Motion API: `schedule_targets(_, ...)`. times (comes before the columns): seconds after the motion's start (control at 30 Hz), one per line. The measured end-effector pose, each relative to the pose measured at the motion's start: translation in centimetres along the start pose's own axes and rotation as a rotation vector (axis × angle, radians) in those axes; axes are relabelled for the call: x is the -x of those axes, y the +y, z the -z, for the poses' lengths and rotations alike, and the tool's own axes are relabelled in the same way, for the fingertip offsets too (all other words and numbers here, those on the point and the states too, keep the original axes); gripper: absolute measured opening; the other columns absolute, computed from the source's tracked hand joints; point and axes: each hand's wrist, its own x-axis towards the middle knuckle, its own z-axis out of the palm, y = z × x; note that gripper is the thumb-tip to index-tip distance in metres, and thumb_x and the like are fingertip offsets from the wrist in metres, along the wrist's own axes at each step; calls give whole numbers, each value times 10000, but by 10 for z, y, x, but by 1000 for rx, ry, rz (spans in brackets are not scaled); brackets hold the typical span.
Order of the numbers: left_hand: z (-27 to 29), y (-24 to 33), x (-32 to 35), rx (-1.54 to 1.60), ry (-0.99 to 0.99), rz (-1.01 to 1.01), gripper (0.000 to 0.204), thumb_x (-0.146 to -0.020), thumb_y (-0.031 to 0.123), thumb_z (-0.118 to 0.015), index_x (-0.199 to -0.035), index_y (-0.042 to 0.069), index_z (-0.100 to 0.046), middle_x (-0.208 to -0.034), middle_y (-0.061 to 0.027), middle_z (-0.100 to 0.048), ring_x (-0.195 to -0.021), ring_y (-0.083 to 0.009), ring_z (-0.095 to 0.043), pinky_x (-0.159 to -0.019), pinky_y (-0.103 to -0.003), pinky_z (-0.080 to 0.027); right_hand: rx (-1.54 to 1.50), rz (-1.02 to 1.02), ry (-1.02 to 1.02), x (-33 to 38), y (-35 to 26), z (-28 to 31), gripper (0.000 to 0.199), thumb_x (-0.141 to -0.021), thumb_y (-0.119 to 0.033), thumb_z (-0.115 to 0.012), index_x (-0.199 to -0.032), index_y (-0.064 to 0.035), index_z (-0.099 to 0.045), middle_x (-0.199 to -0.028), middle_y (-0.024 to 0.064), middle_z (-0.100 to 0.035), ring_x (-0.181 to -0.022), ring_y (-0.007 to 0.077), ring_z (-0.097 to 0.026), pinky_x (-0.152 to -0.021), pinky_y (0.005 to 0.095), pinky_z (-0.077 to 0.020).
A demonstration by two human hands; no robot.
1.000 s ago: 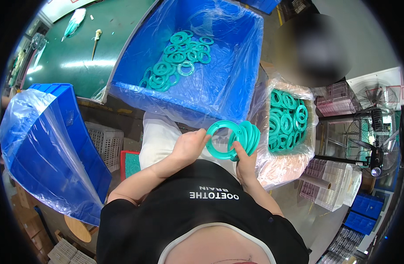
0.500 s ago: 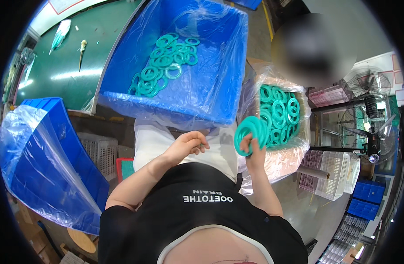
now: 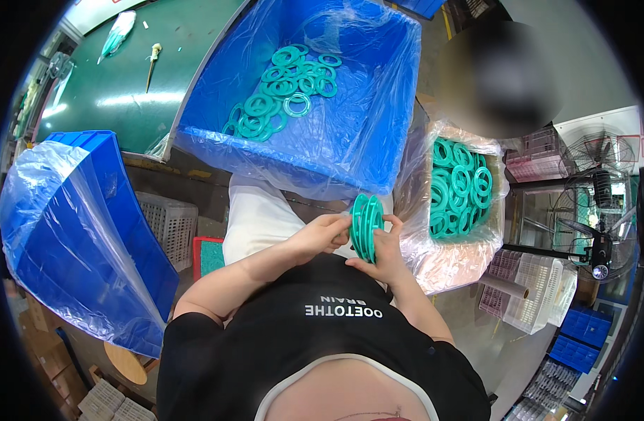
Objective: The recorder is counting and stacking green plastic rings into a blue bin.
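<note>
A: Biggest thing first?
B: The blue bin [image 3: 336, 133], lined with clear plastic, at 11 o'clock from the held rings. A heap of green rings [image 3: 284, 94] lies inside, with bare blue floor showing on its 3 o'clock side.
A: Next?
B: The green bench [image 3: 188, 42], farther off at 10 o'clock, then the plastic-lined box [image 3: 448, 259] at 2 o'clock, well filled with more rings.
A: And the held stack?
B: Those green rings [image 3: 367, 228] stand nearly edge-on, faces toward 9 and 3, long axis running 12 to 6, slightly fanned.
A: How tight is it there?
B: Their 12 o'clock edge shows just below the bin's near rim. The box's liner is close at 3, beyond the fingers; the black shirt is near at 6.
A: The grip?
B: The right hand [image 3: 388, 256] holds the stack from 4 o'clock, thumb spread. The left hand [image 3: 325, 235] has curled fingers meeting it at 9; I can't tell whether they pinch a ring.
</note>
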Motion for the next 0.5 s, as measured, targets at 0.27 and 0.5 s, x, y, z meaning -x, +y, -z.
schedule_targets(0.27,8,-1,4,-203,198,-176,310,-999,280,-364,-865,77,-557,-643,69,-377,-552,-37,-282,-496,-209,-239,-400,-270,748,0,21,13,34,-888,-46,-567,-860,-45,-548,-778,48,-599,-693,147,-535,-650,296,-425)
schedule_targets(0.5,17,18,2,-379,84,-287,363,-1011,325,-369,-914,64,-603,-687,70,-474,-590,-24,-369,-544,-197,-304,-998,-897,138,-4,27,9,163,-828,-105,-680,-967,-33,-632,-828,43,-650,-711,106,-587,-635,229,-441)
